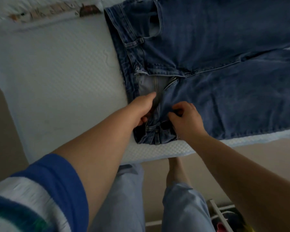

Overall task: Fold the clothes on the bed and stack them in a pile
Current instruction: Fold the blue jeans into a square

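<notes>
A pair of blue jeans (216, 56) lies spread flat on the white mattress (60, 77), waistband toward the left, legs running off the right edge. The fly is open, with the zipper (172, 80) and pale inner lining showing. My left hand (145, 108) grips the waistband beside the open fly, its fingers curled into the denim. My right hand (186, 117) pinches a fold of denim just right of the fly, near the bed's front edge.
A patterned pillow or cloth (45, 12) lies at the mattress's far left corner. The bed's front edge (157, 153) is right before my legs. A white rack (221, 215) with coloured items stands on the floor at lower right.
</notes>
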